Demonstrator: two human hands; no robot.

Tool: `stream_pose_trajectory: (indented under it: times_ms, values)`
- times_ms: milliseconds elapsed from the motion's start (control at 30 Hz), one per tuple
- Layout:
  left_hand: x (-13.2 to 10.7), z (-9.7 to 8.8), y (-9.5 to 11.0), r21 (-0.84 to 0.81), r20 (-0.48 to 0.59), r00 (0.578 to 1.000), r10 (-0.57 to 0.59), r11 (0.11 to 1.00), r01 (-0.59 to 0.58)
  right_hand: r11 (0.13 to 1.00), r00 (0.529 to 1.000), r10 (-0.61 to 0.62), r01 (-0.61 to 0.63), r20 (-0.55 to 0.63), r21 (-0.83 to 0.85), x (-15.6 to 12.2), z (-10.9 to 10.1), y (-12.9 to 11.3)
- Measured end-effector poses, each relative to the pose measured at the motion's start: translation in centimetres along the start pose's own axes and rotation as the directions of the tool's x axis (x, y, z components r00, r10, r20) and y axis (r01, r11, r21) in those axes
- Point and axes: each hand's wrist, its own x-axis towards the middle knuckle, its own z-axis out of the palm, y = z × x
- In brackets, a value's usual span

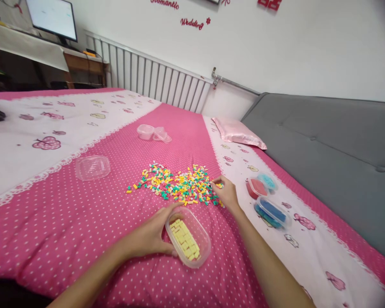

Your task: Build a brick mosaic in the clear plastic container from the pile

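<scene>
The left hand (150, 235) is wrapped around the near-left side of a clear oval container (206, 244): the thumb is laid along its far rim, the fingers (170, 252) are curled against its near wall, and so it is gripped and held on the pink dotted bedspread (67, 222). Flat yellow pieces (184, 239) are stacked inside it. The right hand (226, 194) is lowered onto the right edge of a scattered pile of small yellow, green and pink pieces (176, 186); its fingers (218, 185) are bent together over a few pieces there, but whether one is pinched cannot be told. The pile is spread just beyond the container, between the two hands. To the right, near the right wrist, three lidded tubs are set close together: red (256, 188), teal (268, 181) and blue (272, 212). A loose clear lid (93, 167) is left well apart on the left, and an open clear tub (146, 131) with its lid (162, 135) farther back. Bare bedspread is seen left of the pile and in front of the container.
</scene>
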Motion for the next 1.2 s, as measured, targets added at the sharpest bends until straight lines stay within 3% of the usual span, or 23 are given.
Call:
stream_pose_trajectory:
  times_ms: [267,467,533,600,733,1067,1200]
  values:
    - [-0.4,0.6,0.4,0.086,-0.058,0.998,-0.005,0.996,0.010,0.962,0.980,-0.149,0.114,0.128,0.247,3.9,2.2,-3.0]
    - [-0.9,1.3,1.3,0.314,-0.123,0.992,0.005,0.949,0.035,0.926,0.968,-0.200,0.137,0.151,0.351,1.9,0.1,-2.7]
    - [-1.0,1.4,1.5,0.344,-0.129,0.991,-0.031,0.936,0.074,0.907,0.938,-0.264,0.162,0.225,0.389,0.8,-1.3,-3.2]
    - [-1.2,1.5,1.4,0.372,-0.124,0.991,-0.058,0.923,0.101,0.880,0.868,-0.360,0.195,0.340,0.433,0.1,-2.5,-4.1]
    - [-1.6,1.5,0.8,0.401,-0.136,0.988,-0.074,0.908,0.123,0.881,0.783,-0.423,0.240,0.455,0.407,-0.8,-2.5,-5.9]
    - [-1.5,1.7,1.0,0.411,-0.191,0.981,-0.017,0.906,0.096,0.912,0.787,-0.405,0.306,0.466,0.274,-1.9,0.3,-6.6]
    - [-1.3,1.9,1.8,0.387,-0.174,0.982,-0.069,0.912,0.133,0.905,0.803,-0.410,0.299,0.433,0.303,-1.7,0.4,-6.4]
